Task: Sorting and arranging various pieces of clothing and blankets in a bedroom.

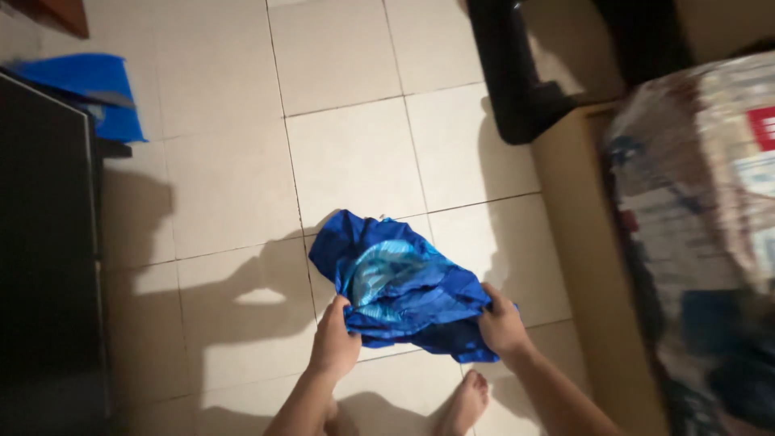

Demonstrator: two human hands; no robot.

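Observation:
A crumpled blue garment point(400, 282) with a lighter blue inside hangs above the tiled floor point(347, 153), held out in front of me. My left hand point(335, 339) grips its lower left edge. My right hand point(502, 324) grips its lower right edge. Both hands are closed on the cloth, about a shoulder's width apart. A bare foot point(467, 404) stands on the tiles below, between my forearms.
A dark flat panel point(44, 242) stands along the left edge. Blue plastic sheets point(93, 89) lie at the upper left. A large plastic-wrapped bundle point(702, 234) fills the right side, beside a brown board point(581, 234). A black object point(517, 73) sits at the top.

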